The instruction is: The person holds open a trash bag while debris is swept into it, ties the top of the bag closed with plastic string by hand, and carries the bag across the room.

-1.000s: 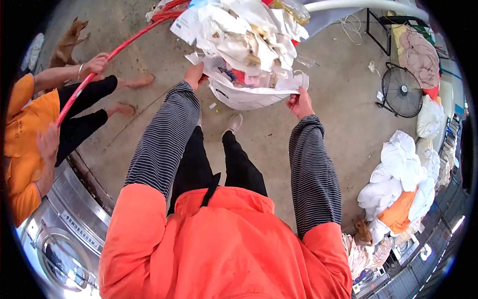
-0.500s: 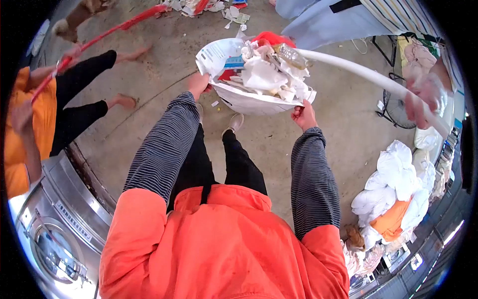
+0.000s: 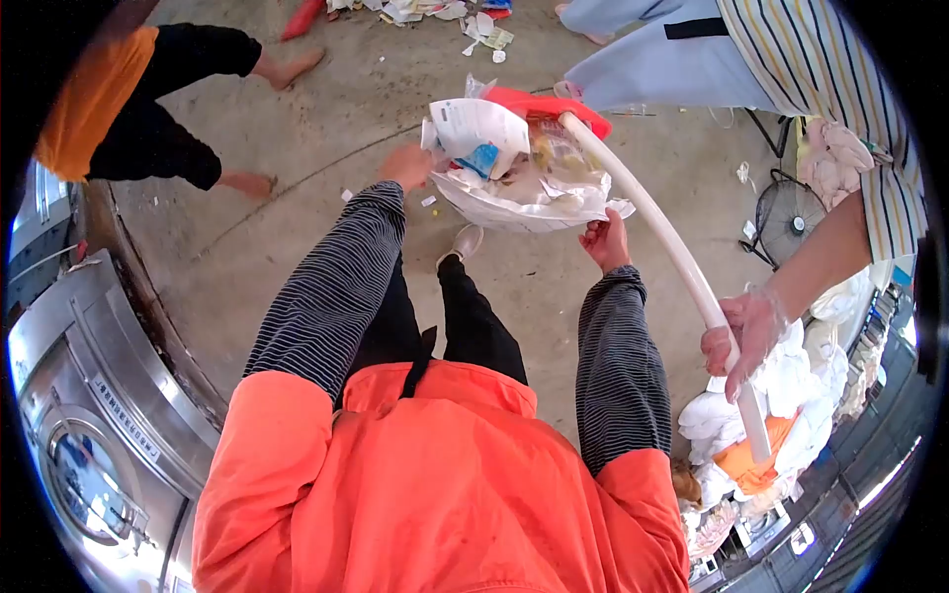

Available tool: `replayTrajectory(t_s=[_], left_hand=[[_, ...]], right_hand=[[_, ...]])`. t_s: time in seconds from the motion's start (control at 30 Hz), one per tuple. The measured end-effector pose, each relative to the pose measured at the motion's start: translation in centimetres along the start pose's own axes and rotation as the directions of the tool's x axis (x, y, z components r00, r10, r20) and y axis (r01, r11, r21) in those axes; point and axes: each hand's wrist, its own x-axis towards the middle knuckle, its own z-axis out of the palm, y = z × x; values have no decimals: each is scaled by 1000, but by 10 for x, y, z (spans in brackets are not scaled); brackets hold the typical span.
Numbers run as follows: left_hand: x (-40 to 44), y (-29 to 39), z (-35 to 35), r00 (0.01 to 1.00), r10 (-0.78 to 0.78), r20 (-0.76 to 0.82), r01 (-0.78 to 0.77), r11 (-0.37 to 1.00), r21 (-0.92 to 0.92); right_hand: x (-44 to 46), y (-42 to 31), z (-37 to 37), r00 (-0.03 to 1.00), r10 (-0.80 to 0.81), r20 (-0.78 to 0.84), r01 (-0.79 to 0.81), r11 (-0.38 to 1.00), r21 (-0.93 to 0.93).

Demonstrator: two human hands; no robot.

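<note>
In front of me hangs a white bag [image 3: 514,212] with its mouth open, full of paper scraps and crumpled plastic [image 3: 559,153]. My right hand [image 3: 606,240] is closed on the near right rim. At the left rim is my left hand [image 3: 405,166], blurred, its fingers apparently closed on the edge. A printed white sheet with a blue patch [image 3: 481,128] stands up at the bag's left side. Over the far rim lies a red dustpan [image 3: 595,117], partly hidden by the rubbish. Its long white handle [image 3: 672,227] is held by another person's gloved hand [image 3: 743,331].
A barefoot person in black trousers [image 3: 183,119] stands at the left, near a steel washing machine [image 3: 89,474]. Scraps of litter [image 3: 484,30] lie on the concrete floor ahead. On the right are a black fan [image 3: 791,212] and a heap of white cloth [image 3: 712,415].
The dustpan handle has swung down toward me, and the gloved hand with it. Rubbish in the bag has shifted. The person at left moved forward; the red pole has mostly left view.
</note>
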Motion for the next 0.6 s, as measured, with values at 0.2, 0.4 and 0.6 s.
replayTrajectory(t_s=[0.2, 0.4, 0.6], left_hand=[[-12, 6, -1, 996, -13, 83, 21, 996, -92], [-35, 18, 1, 998, -37, 47, 36, 999, 14], [-35, 7, 18, 999, -38, 4, 38, 999, 10]], right_hand=[[-2, 3, -1, 1000, -6, 2, 6, 1000, -20], [-9, 14, -1, 996, -11, -89, -5, 985, -175], [-18, 29, -16, 990, -101, -99, 63, 943, -327]])
